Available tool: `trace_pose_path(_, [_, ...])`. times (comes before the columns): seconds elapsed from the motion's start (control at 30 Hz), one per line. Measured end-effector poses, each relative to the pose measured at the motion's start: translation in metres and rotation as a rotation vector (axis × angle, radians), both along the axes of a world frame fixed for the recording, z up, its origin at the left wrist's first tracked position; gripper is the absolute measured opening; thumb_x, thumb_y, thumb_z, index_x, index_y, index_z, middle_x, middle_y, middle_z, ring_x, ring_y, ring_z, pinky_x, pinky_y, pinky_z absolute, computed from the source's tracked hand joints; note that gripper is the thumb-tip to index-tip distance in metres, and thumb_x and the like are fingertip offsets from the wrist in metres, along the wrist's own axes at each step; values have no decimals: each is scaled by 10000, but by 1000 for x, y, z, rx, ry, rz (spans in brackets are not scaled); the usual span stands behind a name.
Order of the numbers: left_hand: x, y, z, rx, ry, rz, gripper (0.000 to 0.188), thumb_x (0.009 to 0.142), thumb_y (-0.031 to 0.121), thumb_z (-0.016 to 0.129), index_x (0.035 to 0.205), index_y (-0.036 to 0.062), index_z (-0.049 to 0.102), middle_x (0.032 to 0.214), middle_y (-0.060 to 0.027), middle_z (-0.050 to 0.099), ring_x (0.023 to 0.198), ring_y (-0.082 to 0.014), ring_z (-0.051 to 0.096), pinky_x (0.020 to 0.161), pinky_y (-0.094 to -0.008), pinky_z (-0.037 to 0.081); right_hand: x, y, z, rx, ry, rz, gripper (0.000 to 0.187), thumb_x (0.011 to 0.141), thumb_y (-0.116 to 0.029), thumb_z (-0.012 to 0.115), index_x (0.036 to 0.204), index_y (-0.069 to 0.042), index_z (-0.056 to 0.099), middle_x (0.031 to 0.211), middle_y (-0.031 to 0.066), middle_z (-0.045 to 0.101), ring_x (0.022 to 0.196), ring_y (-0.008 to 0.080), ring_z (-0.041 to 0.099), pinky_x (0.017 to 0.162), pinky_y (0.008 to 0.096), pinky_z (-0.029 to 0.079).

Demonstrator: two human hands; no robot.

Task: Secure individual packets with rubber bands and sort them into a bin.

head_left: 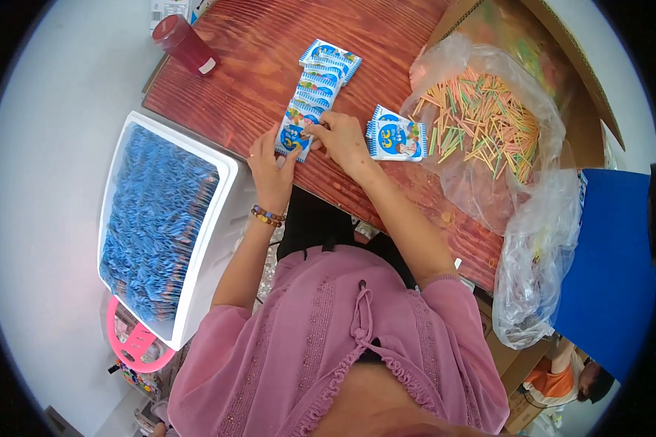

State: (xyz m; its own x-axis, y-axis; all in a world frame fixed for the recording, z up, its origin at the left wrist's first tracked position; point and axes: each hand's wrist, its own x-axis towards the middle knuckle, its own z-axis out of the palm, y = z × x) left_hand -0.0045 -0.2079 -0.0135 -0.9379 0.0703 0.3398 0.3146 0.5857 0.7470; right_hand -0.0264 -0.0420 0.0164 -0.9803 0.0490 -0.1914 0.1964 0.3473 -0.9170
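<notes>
Grips the front sachet (293, 132) at the near end of an overlapping row of blue-and-white sachets (319, 81) with the left hand (271, 167), thumb at its lower edge, fingers at its left. Brings the right hand (342, 142) to the row's near end from the right, thumb and fingers curled close together; cannot tell pinching from mere touching there. Looks already lapped and lined up along most of the row, with a skewed sachet at its far end. Shows a small pile of loose sachets (399, 140) just right of the row, apart from it. Left of the row, shows a white tub (229, 175) packed with blue packets (157, 218), seemingly much already gathered; cannot tell finished from waiting. Farther right of the row, shows plenty of pastel sticks (488, 116), loose in an open clear bag (474, 193). Beyond the row, toward the left, shows a red plastic jar (189, 47).
</notes>
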Motion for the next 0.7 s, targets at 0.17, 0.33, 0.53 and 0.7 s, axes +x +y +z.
trace_pose_path(0.17, [-2, -3, -8, -78, 19, 16, 553, 807, 165, 686, 1301, 31, 480, 1228, -172, 512, 1145, -329, 472, 950, -415, 355, 24, 25, 3, 128, 283, -92, 224, 859, -214, 644, 866, 10, 642, 748, 146, 664, 671, 246, 658, 612, 334, 500])
trace_pose_path(0.33, [5, 13, 16, -73, 209, 107, 444, 803, 88, 704, 1209, 4, 545, 1125, -152, 566, 1060, -314, 523, 922, -375, 414, 57, 109, 26, 549, 417, -352, 168, 832, -150, 654, 945, -27, 635, 778, 100, 637, 727, 214, 629, 672, 314, 476])
trace_pose_path(0.53, [6, 98, 27, 54, 138, -331, 351, 769, 138, 717, 1092, 63, 599, 985, -111, 589, 971, -307, 515, 859, -408, 381, 55, 155, -7, 460, 286, -218, 172, 789, -105, 663, 937, -31, 614, 740, 74, 602, 694, 172, 583, 645, 282, 447])
trace_pose_path(0.7, [-8, 131, 15, -162, 72, -231, 400, 738, 150, 729, 1107, 90, 585, 910, -72, 573, 910, -256, 493, 818, -408, 342, 57, 154, -11, 322, 311, -243, 125, 803, -60, 654, 908, -9, 610, 766, 59, 616, 702, 131, 578, 647, 248, 446])
